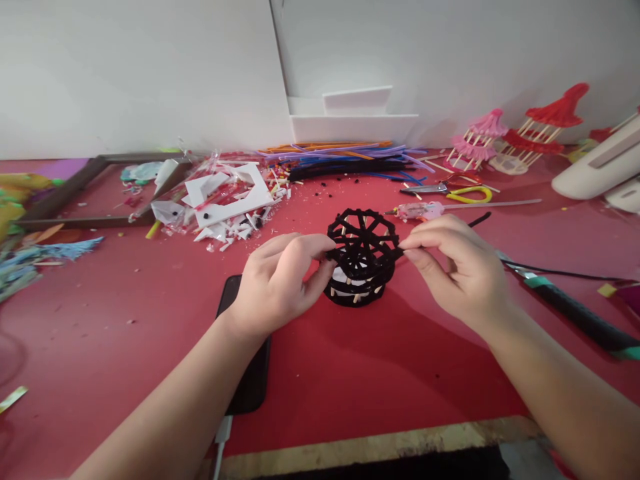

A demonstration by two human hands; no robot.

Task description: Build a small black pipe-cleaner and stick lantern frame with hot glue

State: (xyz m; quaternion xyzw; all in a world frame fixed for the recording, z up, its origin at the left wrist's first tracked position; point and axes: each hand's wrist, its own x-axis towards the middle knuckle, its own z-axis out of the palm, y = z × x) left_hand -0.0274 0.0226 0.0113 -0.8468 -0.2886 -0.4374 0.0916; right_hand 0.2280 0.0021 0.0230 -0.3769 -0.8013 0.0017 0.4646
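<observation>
A small round cage-like model of black pipe cleaners and wooden sticks [361,259] stands on the red table [350,373] at the centre. My left hand [280,283] grips its left side with thumb and fingers closed on the rim. My right hand [457,267] pinches a black pipe cleaner [479,219] where it meets the model's right rim; the loose end sticks out up and to the right behind my fingers.
A black phone [250,383] lies under my left wrist. Coloured pipe cleaners [345,160], scissors with yellow handles [455,192] and a glue gun [430,210] lie behind. White scraps [220,200] sit at the left, red and pink stick pagodas [520,137] at the right, a black cable tool [580,313] nearby.
</observation>
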